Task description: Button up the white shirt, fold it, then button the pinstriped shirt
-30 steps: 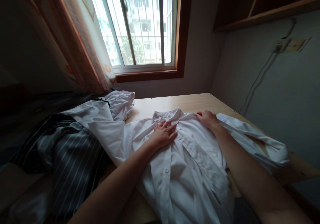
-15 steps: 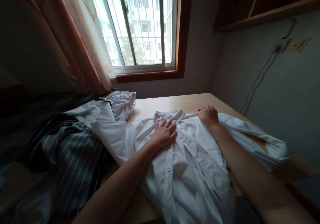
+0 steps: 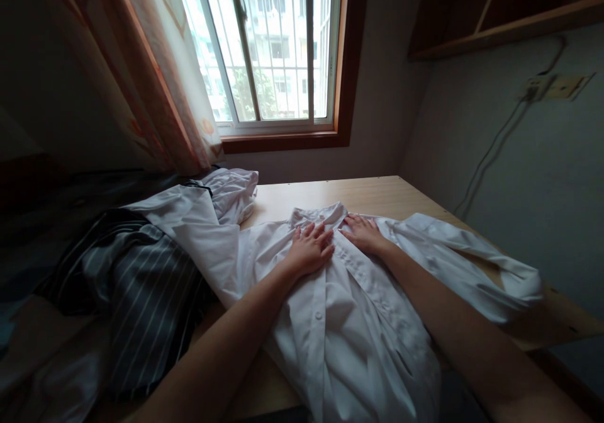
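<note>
A white button-up shirt (image 3: pixel 349 322) lies front-up on a light wooden table (image 3: pixel 330 191), its collar toward the window. My left hand (image 3: pixel 309 250) rests flat on the shirt's chest just below the collar, fingers stretched out. My right hand (image 3: pixel 363 233) lies flat beside it on the other side of the button placket, fingers spread and pointing left toward the collar. Neither hand holds anything. One sleeve (image 3: pixel 472 259) trails off to the right across the table.
A dark striped garment (image 3: pixel 136 284) and another white garment (image 3: pixel 207 212) are piled at the left. A window (image 3: pixel 268 45) with a patterned curtain (image 3: pixel 155 64) is behind the table. The wall at right carries a socket with a cable (image 3: pixel 533 89); a shelf (image 3: pixel 509 14) hangs above.
My right hand has slid left from the shirt's right shoulder to the chest next to the collar, flattening out. My left hand has stayed in place.
</note>
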Motion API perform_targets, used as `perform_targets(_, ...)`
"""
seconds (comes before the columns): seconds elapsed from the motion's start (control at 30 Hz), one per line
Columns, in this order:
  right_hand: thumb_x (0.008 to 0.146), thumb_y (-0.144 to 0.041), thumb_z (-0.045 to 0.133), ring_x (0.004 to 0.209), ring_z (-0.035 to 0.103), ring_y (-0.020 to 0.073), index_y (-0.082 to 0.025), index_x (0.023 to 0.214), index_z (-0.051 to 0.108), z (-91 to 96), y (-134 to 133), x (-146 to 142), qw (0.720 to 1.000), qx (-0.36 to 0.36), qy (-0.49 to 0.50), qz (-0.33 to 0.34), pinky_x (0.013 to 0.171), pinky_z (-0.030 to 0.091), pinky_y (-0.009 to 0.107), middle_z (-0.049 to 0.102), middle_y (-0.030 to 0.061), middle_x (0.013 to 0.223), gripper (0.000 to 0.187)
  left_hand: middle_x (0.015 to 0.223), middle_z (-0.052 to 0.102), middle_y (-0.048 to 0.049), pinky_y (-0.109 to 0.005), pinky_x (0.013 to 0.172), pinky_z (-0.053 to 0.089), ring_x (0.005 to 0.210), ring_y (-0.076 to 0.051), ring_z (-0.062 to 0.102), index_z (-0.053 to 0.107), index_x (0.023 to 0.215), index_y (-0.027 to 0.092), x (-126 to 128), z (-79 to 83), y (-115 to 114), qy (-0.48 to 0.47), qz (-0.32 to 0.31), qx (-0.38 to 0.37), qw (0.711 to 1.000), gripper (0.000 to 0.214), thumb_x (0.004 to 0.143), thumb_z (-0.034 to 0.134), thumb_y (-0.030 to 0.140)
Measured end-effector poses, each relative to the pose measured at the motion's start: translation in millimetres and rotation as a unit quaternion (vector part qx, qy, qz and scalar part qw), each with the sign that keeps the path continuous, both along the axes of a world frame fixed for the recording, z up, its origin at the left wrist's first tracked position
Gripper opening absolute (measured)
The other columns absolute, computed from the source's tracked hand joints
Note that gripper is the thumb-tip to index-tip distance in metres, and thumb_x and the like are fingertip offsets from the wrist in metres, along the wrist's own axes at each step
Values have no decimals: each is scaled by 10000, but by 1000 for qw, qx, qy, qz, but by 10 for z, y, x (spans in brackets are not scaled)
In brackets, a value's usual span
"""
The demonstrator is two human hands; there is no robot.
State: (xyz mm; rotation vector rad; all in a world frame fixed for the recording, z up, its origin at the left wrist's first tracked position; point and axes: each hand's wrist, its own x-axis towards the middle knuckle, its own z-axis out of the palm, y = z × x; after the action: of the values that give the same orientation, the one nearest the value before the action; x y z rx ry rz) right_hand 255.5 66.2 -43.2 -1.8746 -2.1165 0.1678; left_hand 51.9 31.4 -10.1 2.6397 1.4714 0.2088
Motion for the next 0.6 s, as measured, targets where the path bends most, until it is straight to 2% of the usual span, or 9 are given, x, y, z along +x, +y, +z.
perform_targets(0.1, 951, -511, 440, 1434, 298, 337, -241, 1415, 485, 19, 35, 28, 1000, -2, 0, 9, 1147, 172, 625, 393, 121, 1536, 538, 1595, 295, -39, -613, 1173, 99, 1476, -312, 214, 430, 1455, 318, -8, -5, 17, -4, 3, -2, 1000, 532, 960, 388, 509)
perform_targets(0.23, 947, -529, 447, 1433, 315, 296, -249, 1430, 476, 51, 65, 113, 998, 6, -7, 56, 1172, 162, 569, 399, 103, 1537, 560, 1590, 309, -28, -625, 1162, 124, 1473, -331, 212, 455, 1438, 348, -47, -7, 61, -4, -3, -2, 1000, 523, 952, 394, 533)
perform_targets(0.4, 931, -525, 492, 1403, 372, 289, -266, 1389, 537, 81, 80, 248, 992, 34, -2, 117, 1165, 233, 522, 436, 78, 1517, 529, 1586, 320, -15, -628, 1155, 152, 1465, -338, 230, 496, 1400, 368, -87, -10, 97, -6, -16, 6, 1000, 486, 951, 399, 527)
perform_targets(0.6, 916, -515, 527, 1373, 418, 289, -273, 1360, 573, 55, 107, 294, 990, 53, 7, 129, 1146, 289, 499, 470, 72, 1493, 508, 1583, 326, -12, -601, 1171, 143, 1464, -309, 238, 485, 1401, 356, -79, -25, 60, 1, -21, 6, 1000, 479, 960, 392, 519)
